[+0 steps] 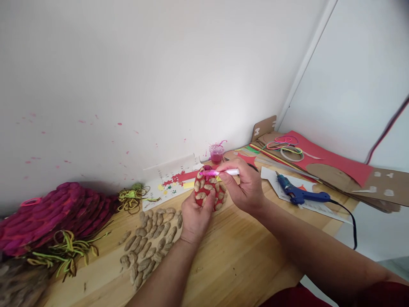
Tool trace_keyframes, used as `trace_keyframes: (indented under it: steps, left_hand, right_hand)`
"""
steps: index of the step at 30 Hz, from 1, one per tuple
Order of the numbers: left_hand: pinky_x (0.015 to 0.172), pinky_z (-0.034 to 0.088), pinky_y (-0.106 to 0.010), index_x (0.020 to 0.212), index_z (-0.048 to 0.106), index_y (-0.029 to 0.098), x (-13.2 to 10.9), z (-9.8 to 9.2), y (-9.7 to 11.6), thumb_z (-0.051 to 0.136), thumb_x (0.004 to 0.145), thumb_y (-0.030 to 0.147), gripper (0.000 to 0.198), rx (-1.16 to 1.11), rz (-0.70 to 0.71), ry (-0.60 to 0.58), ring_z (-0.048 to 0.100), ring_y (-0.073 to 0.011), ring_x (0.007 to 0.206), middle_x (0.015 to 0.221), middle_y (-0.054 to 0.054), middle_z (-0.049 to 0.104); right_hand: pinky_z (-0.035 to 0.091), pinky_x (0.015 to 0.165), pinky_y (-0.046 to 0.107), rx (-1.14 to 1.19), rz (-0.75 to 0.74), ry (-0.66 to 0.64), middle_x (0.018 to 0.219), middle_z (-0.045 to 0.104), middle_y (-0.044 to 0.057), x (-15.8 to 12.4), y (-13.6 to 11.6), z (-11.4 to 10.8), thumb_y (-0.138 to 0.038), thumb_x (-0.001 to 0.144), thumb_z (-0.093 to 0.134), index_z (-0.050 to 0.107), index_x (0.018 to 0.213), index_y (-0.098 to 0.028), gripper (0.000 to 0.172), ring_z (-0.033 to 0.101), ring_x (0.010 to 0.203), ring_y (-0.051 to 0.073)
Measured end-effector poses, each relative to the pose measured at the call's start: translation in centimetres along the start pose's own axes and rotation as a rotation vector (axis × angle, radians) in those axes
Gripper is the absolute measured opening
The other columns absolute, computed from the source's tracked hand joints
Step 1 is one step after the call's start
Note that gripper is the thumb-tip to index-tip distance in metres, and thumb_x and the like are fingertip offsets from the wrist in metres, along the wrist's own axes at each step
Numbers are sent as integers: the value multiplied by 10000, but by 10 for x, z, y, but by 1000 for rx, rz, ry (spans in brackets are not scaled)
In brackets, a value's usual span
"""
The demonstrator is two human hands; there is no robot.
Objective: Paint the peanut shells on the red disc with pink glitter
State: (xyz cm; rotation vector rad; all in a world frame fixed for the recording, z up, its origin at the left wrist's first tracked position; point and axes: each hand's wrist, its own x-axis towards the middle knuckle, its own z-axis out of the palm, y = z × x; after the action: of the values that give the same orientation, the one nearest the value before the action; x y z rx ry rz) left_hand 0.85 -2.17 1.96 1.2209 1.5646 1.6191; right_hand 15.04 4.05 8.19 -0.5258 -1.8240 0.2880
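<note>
My left hand (198, 215) grips a red disc studded with peanuts (207, 190), its thumb lying across the front. Between the fingers and thumb of my right hand (241, 184) is a white-handled paintbrush (230, 172). Its pink-stained tip touches a peanut near the disc's upper left edge. Most peanuts on the disc are still their natural tan. Just behind the disc, a clear cup of pink paint (217, 154) stands against the wall. Loose peanuts (152, 234) lie spread on the wooden table (223, 264), left of my left forearm.
Magenta-painted peanut pieces (64, 209) are stacked at the left, beside green yarn bundles (68, 253). A blue glue gun (297, 194) lies on paper at the right, its cord hanging over the edge. Cardboard and red sheets (335, 155) fill the back right corner.
</note>
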Motion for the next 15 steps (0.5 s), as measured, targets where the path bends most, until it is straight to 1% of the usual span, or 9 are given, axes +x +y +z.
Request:
trace_keyframes:
  steps: [6,10,15]
  left_hand:
    - [732,532,-288,860,766,200,-1,-1,-2,756,793,411,222,26,36,-3,709,-209,723,830,-53,803]
    - [702,519,-283,856,754,196,0,-2,-3,734,811,403,212,73,54,1,697,-201,691,795,-46,792]
    - [659,494,-282,812,721,203,2,-2,-3,707,837,408,207,151,95,1,673,-195,646,731,-37,766]
  right_hand:
    - [559,823,376,-6,31,35,926,762,21,2,4,-1,-246,981,615,663,987,-270,54,712,869,197]
    - [560,806,364,19,1,15,919,756,20,1,2,0,-232,985,602,660,1000,-267,69,710,856,190]
    - [559,818,382,13,-15,-8,919,756,25,1,-1,0,-244,987,603,658,1002,-273,64,707,861,199]
